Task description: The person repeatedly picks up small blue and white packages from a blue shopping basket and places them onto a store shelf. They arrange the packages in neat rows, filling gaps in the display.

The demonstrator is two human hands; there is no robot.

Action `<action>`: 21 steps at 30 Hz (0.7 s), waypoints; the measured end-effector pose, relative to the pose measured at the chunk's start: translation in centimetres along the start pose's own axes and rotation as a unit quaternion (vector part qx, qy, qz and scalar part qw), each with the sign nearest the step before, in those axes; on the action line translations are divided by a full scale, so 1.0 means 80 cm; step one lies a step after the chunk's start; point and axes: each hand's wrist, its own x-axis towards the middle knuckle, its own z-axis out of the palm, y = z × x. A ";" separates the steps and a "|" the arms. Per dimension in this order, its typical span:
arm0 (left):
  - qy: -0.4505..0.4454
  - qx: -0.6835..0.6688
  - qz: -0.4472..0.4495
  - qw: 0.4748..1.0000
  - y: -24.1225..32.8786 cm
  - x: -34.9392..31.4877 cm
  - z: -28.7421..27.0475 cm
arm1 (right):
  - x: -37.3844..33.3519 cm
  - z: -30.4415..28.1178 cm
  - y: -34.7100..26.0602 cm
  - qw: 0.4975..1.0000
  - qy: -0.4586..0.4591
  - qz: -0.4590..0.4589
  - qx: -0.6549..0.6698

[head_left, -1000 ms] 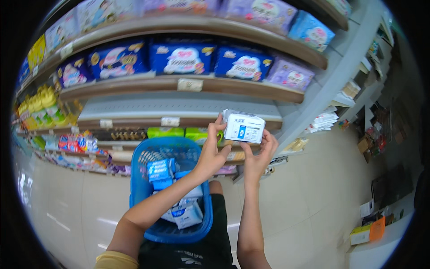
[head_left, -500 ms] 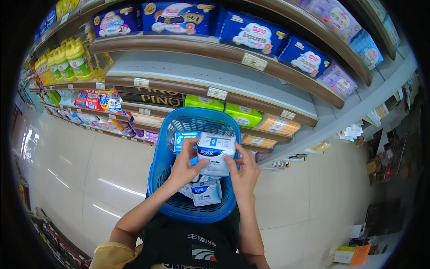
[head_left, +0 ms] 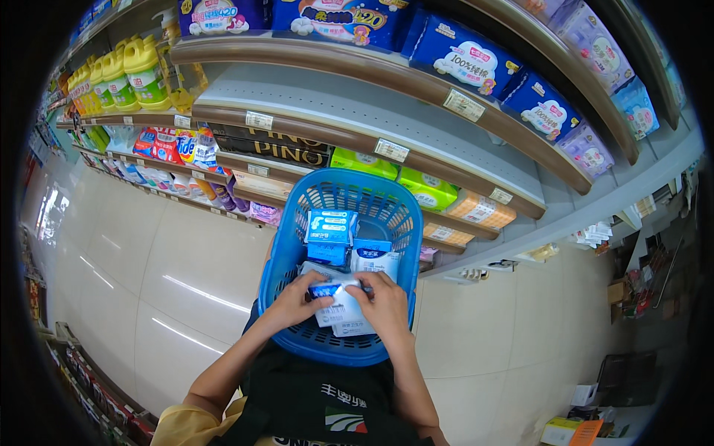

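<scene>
Shop aisle, floored with pale glossy square tiles (head_left: 201,253); grey metal shelf boards with rounded brown front edges (head_left: 327,134) are bowed by the lens; on them are ranged dark-blue soft-cornered plastic packages (head_left: 465,59), yellow handled plastic jugs (head_left: 145,74) and bright-green film-wrapped packs (head_left: 428,187).

A small white-and-blue film-wrapped pack (head_left: 338,306) has been brought down since half a second ago, when one, apparently the same, was held higher, over the middle of the blue slotted plastic basket (head_left: 327,352); it is now tilted inside the near half, so it is judged to be in the course of being settled among the others; whether its weight is borne by those beneath cannot be told.

It is pinched at its upper left by the thumb and fingers of the left hand (head_left: 294,305), and at its upper right by those of the right hand (head_left: 384,305); neither grip is released.

Materials: pack wrapping thin, slightly shiny, block-shaped with softened corners; a light-blue boxy packet (head_left: 329,225) and a white packet with a blue top (head_left: 375,259) lie farther in; basket walls stiff, pierced by rows of slots.
</scene>
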 end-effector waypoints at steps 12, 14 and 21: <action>-0.120 0.073 0.057 0.988 0.012 0.009 0.031 | -0.026 -0.046 0.010 0.978 -0.138 0.084 -0.135; -0.109 0.082 0.115 0.984 0.008 0.008 0.029 | -0.025 -0.040 0.014 0.978 -0.150 0.066 -0.132; -0.143 0.272 0.071 0.949 0.045 0.022 0.025 | -0.016 -0.040 0.014 0.967 -0.197 0.087 -0.134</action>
